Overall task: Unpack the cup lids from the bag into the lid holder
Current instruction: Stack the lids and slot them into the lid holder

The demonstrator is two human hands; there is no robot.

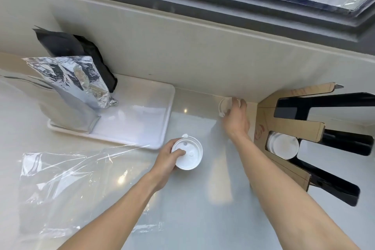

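Note:
My left hand (pixel 165 159) grips a stack of white cup lids (pixel 188 153) standing on the counter, thumb laid over the top lid. Farther back, my right hand (pixel 236 116) holds a few white lids (pixel 223 106) on edge near the wall, just left of the lid holder (pixel 284 128). The holder is cardboard with black slots, and one slot has white lids (pixel 284 146) stacked in it. The clear plastic bag (pixel 60 184) lies flat and crumpled on the counter at the left.
A white tray (pixel 162 119) sits at the back left, carrying a silver foil pouch (pixel 77 81) and a black pouch (pixel 81 48). A pale wall ledge and a dark window frame run along the back.

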